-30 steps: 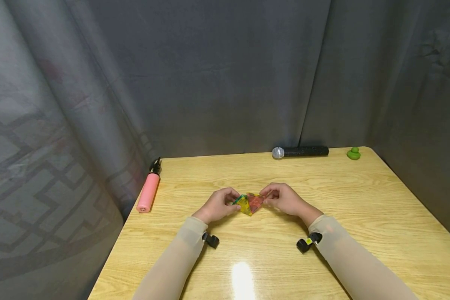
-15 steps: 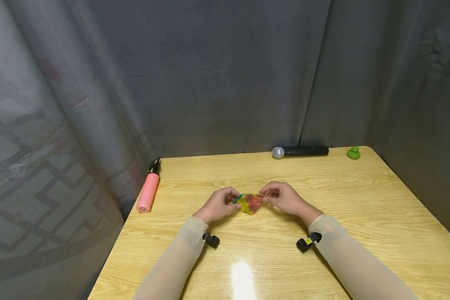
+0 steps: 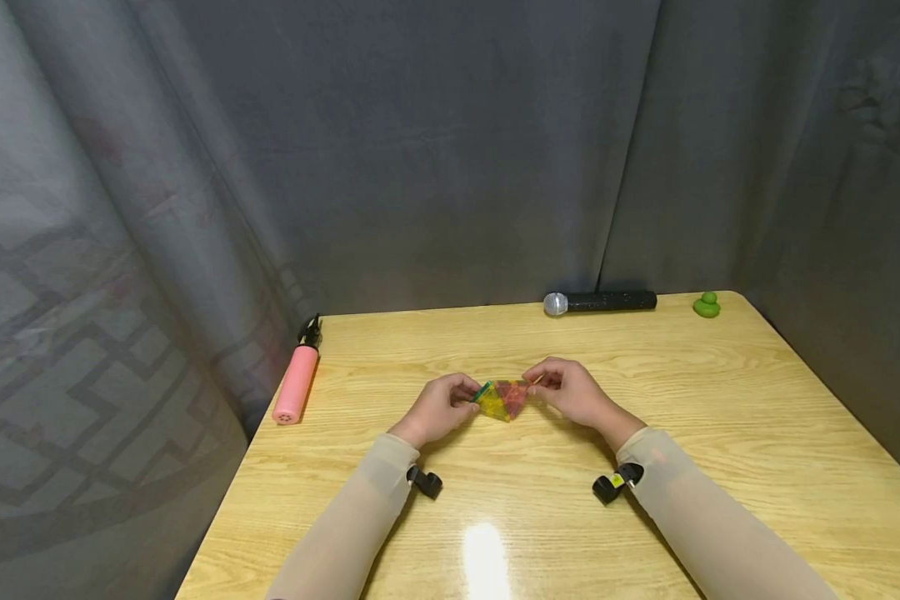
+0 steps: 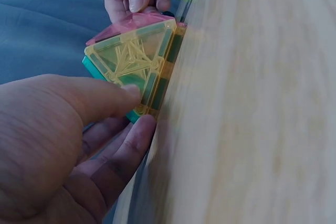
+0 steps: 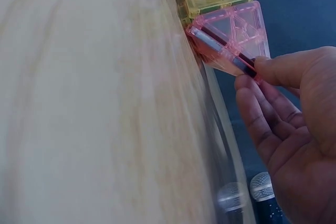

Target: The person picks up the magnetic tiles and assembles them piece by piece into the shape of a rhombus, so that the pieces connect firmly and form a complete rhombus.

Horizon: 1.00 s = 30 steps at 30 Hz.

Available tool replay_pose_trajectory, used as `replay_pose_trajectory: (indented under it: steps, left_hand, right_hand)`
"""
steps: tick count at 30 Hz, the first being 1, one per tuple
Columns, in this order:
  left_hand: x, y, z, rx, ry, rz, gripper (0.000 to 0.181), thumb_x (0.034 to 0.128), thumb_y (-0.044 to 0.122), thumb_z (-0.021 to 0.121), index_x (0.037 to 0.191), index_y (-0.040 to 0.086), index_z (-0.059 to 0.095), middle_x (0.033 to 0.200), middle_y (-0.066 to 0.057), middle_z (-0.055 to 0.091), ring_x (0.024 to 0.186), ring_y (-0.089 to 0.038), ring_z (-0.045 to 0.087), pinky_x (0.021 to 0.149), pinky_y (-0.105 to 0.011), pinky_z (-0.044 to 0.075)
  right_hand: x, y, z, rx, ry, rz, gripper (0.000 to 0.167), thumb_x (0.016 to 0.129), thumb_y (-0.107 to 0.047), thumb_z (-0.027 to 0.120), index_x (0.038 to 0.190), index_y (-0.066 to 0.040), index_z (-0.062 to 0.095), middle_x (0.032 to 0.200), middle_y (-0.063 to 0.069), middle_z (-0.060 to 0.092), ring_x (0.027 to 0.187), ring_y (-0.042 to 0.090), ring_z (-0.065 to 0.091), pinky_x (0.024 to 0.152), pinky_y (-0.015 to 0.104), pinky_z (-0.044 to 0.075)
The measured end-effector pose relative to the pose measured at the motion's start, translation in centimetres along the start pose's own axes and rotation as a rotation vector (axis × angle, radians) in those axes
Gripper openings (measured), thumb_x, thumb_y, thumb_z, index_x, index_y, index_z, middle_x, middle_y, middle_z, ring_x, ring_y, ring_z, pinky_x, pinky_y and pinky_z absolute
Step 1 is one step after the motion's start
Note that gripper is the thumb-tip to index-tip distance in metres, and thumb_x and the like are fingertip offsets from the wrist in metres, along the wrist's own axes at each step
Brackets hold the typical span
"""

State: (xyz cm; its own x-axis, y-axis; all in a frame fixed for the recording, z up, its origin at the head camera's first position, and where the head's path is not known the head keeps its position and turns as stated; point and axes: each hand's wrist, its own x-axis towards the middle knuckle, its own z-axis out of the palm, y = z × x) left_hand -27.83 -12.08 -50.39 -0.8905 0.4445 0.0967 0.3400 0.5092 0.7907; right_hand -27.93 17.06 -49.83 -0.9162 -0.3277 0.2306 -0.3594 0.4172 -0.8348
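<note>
Over the middle of the table, translucent triangular magnetic tiles are joined along their edges into a small folded shape. Its yellow tile (image 3: 492, 406) faces up on the left and its red tile (image 3: 513, 400) on the right. A green tile (image 4: 93, 67) shows behind the yellow one in the left wrist view. My left hand (image 3: 437, 410) pinches the yellow and green corner between thumb and fingers. On the other side, my right hand (image 3: 576, 395) pinches the outer corner of the red tile. Whether the shape touches the tabletop, I cannot tell.
A pink hand pump (image 3: 297, 385) lies along the table's left edge. Near the back edge rest a black microphone (image 3: 607, 302) and a small green duck-like toy (image 3: 707, 306). Grey curtains (image 3: 450, 150) hang behind and beside the wooden table (image 3: 390, 350).
The tile shape has shifted slightly away and to the right and has tilted a little. My right hand has moved slightly away from me; both hands keep near the shape's ends.
</note>
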Motion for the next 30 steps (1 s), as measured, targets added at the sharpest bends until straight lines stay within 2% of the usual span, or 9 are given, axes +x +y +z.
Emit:
replay_pose_trajectory:
  steps: [18,30]
  left_hand:
    - [0.9,0.2,0.8,-0.023,0.015,-0.009,0.024,0.0977,0.011,0.076,0.121,0.017,0.071,0.115,0.006,0.071,0.105,-0.010,0.069,0.092,-0.029,0.057]
    - [1.4,0.3,1.3,-0.039,0.032,-0.033,0.024,0.0972,0.010,0.077,0.120,0.017,0.072,0.111,0.006,0.071,0.104,-0.011,0.068,0.091,-0.029,0.057]
  right_hand:
    - [0.2,0.6,-0.5,-0.023,0.056,0.036,0.017,0.095,-0.007,0.077,0.112,-0.010,0.078,0.102,0.004,0.071,0.087,0.021,0.065,0.070,0.030,0.055]
    - [0.3,0.6,-0.8,0.002,0.067,0.060,0.017,0.096,-0.005,0.077,0.112,-0.008,0.078,0.108,0.007,0.073,0.090,0.023,0.065,0.073,0.029,0.056]
